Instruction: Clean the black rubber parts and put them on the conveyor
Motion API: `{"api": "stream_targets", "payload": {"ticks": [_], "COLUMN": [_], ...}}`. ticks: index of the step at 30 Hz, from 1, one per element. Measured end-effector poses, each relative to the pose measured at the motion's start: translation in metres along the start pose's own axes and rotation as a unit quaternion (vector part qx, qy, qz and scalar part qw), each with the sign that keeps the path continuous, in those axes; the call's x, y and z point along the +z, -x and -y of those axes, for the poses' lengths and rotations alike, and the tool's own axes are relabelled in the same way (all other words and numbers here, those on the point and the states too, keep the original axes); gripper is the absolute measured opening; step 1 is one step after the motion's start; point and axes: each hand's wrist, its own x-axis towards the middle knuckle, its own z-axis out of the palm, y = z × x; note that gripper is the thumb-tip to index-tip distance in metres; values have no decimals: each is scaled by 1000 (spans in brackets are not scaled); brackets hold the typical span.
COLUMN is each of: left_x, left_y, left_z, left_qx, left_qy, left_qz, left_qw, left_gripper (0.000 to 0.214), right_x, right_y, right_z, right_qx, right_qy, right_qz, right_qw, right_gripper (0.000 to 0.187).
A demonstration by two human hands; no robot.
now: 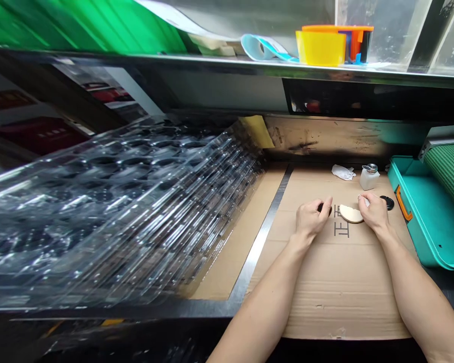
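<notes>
My left hand (313, 217) is closed around a small black round part (324, 208), which shows only in part between the fingers and thumb. My right hand (373, 210) is pinched on a small white piece (366, 202), mostly hidden by the fingers; I cannot make out its kind. Between the hands, close by the right one, a cream-coloured disc (351, 214) lies on the cardboard sheet (340, 282). Just beyond my right hand a black round part (388, 202) rests on the cardboard.
A white bottle with a metal top (370, 177) stands beside a crumpled white cloth (343, 172). On the right are a teal tray (419, 222) and a green conveyor belt (452, 166). Stacked clear plastic trays (136, 201) fill the left. A shelf (227, 63) runs overhead.
</notes>
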Motion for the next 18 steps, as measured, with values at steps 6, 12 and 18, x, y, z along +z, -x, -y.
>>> {"api": "stream_targets", "payload": {"ticks": [6, 12, 18], "left_x": [3, 5, 63], "left_y": [-39, -88, -87], "left_z": [36, 24, -63], "left_qx": [-6, 42, 210], "left_qy": [-162, -248, -142], "left_qz": [17, -15, 183], "left_qw": [987, 968, 950], "left_gripper": [50, 56, 29], "right_x": [3, 6, -2], "right_y": [4, 8, 5], "right_z": [5, 13, 18], "right_qx": [20, 44, 61], "right_qy": [44, 45, -45], "right_qz": [63, 74, -142], "right_qw": [997, 995, 987], "right_gripper": [27, 23, 30]}}
